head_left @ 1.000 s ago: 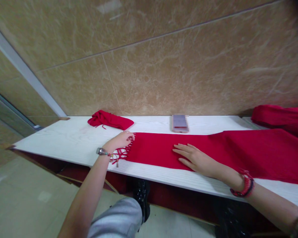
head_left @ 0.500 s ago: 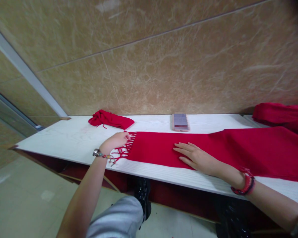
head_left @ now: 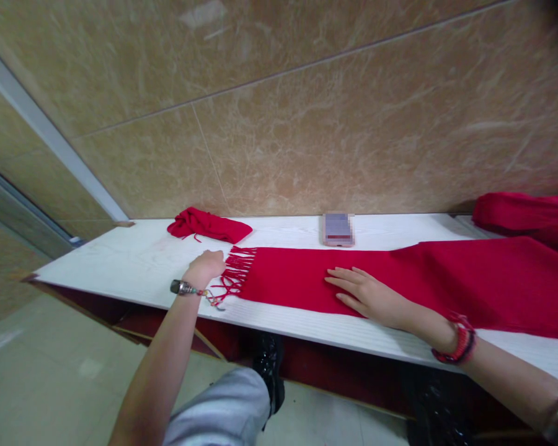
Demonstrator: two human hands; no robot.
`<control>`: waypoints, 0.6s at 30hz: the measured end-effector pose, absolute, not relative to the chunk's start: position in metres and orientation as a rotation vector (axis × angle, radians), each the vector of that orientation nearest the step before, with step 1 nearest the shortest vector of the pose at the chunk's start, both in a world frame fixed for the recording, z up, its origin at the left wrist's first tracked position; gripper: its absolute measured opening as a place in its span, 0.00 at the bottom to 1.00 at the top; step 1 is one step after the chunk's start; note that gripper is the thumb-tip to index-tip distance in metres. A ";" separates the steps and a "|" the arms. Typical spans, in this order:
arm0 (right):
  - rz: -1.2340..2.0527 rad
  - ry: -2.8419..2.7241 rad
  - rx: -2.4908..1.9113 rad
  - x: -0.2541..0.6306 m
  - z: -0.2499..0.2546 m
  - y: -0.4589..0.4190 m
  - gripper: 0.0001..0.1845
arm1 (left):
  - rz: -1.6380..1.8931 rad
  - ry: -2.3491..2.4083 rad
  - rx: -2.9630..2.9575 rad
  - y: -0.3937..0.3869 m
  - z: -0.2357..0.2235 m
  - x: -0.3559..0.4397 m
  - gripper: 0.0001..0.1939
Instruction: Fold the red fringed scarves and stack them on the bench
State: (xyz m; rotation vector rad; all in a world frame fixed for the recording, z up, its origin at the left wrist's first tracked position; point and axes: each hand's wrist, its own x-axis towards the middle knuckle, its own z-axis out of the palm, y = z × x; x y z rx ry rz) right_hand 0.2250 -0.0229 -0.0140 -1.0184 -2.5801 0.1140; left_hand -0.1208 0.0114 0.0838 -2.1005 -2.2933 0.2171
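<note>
A long red scarf (head_left: 297, 275) lies flat along a white countertop (head_left: 106, 266), its fringe (head_left: 238, 266) pointing left. My left hand (head_left: 207, 265) is closed at the tips of that fringe, fingers curled under and partly hidden; some strands run up to them. The upper strands lie fairly straight, while the lower ones look tangled. Farther right, my right hand (head_left: 369, 296) rests palm down on the scarf, open with its fingers stretched out.
Against the tiled wall lies a crumpled red cloth (head_left: 209, 225) at the left. A phone (head_left: 338, 230) sits behind the scarf. More red fabric (head_left: 525, 214) is heaped at the right end. Dark red shelving is under the counter.
My left hand has drawn leftward along the fringe to the strand tips, and the upper strands now show straighter. My right hand has stayed in place on the scarf.
</note>
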 end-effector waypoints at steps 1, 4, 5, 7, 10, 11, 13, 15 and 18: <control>0.110 -2.582 -1.021 0.225 -0.014 -0.023 0.21 | 0.222 -2.292 -2.180 0.009 0.085 -0.115 0.17; 0.095 -2.590 -1.027 0.226 -0.015 -0.022 0.21 | 0.355 -2.371 -2.471 0.003 0.085 -0.096 0.19; 0.092 -2.588 -1.025 0.226 -0.016 -0.022 0.21 | 0.415 -2.400 -2.506 0.003 0.085 -0.091 0.18; 0.091 -2.579 -1.015 0.226 -0.016 -0.022 0.21 | 0.502 -2.422 -2.411 0.004 0.083 -0.088 0.16; 0.096 -2.568 -0.995 0.226 -0.016 -0.023 0.21 | 0.538 -2.410 -2.194 0.009 0.081 -0.098 0.12; 0.095 -2.569 -0.995 0.226 -0.016 -0.023 0.21 | 0.548 -2.417 -2.137 0.011 0.081 -0.104 0.12; 0.090 -2.571 -1.001 0.226 -0.016 -0.023 0.21 | 0.558 -2.440 -2.037 0.013 0.082 -0.115 0.13; 0.091 -2.570 -1.004 0.226 -0.015 -0.023 0.21 | 0.551 -2.455 -1.959 0.011 0.084 -0.122 0.15; 0.105 -2.559 -1.000 0.226 -0.015 -0.023 0.21 | 0.511 -2.426 -1.982 0.004 0.087 -0.123 0.17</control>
